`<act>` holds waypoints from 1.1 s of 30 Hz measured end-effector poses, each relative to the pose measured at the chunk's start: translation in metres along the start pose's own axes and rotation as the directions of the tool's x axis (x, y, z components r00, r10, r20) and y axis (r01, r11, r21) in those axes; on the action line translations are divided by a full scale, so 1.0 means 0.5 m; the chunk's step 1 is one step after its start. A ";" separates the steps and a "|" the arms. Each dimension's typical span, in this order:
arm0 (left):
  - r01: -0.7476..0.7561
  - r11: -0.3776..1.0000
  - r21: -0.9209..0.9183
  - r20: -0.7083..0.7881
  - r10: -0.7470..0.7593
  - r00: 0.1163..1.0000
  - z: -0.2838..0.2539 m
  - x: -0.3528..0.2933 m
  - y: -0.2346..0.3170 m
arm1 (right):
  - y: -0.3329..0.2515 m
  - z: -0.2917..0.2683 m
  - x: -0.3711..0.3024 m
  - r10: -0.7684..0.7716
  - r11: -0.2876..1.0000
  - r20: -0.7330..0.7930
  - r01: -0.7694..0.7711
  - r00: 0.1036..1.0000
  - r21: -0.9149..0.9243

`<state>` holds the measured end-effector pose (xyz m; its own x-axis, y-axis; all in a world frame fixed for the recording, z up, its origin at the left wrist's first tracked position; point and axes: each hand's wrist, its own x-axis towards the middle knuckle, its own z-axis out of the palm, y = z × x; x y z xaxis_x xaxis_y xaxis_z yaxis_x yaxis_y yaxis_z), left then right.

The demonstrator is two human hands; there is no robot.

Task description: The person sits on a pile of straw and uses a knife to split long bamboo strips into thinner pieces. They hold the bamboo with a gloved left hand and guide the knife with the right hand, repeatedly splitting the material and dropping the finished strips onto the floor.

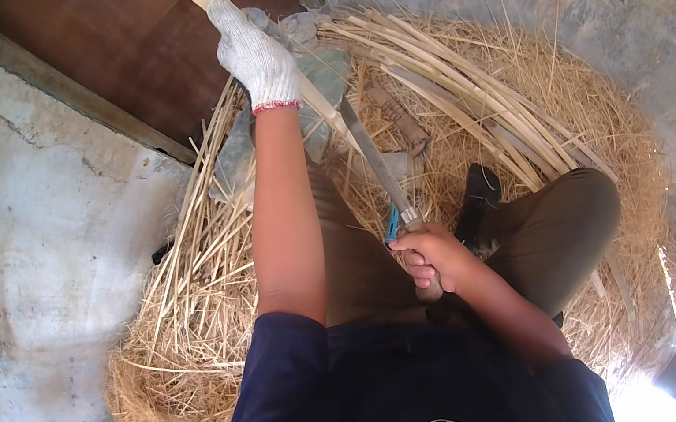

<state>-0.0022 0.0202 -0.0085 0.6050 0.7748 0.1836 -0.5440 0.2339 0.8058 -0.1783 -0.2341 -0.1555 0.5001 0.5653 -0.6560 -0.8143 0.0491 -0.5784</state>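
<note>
My left hand (258, 62), in a white knit glove with a red-edged cuff, is closed around a long pale bamboo strip (317, 100). The strip slants from the upper left down past my wrist to near the knife blade. In my bare right hand (437, 259) is the handle of a long knife (374, 158), its grey blade pointing up and away from me. The blade's far end lies beside the strip's lower end; whether they touch I cannot tell. A small blue object (392, 224) shows next to the knife's collar. My left fingers are mostly hidden by the glove's back.
Long split bamboo strips (479, 93) lie heaped at the far right, and thinner ones (192, 244) at left. Shavings (600, 122) cover the floor around my bent legs. Beyond my hands are a brown wooden piece (400, 117), a brown door panel (123, 50) and concrete walls (48, 242).
</note>
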 end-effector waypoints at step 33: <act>-0.003 1.000 0.019 0.109 0.001 0.994 -0.013 0.015 -0.036 | 0.069 -0.013 0.073 -0.272 0.898 -0.194 0.177 0.942 -0.402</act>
<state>0.0084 0.0253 -0.0254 0.6644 0.7063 0.2442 -0.5346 0.2207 0.8158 -0.1864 -0.2173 -0.2026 0.7502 0.3599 -0.5547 -0.5244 -0.1871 -0.8307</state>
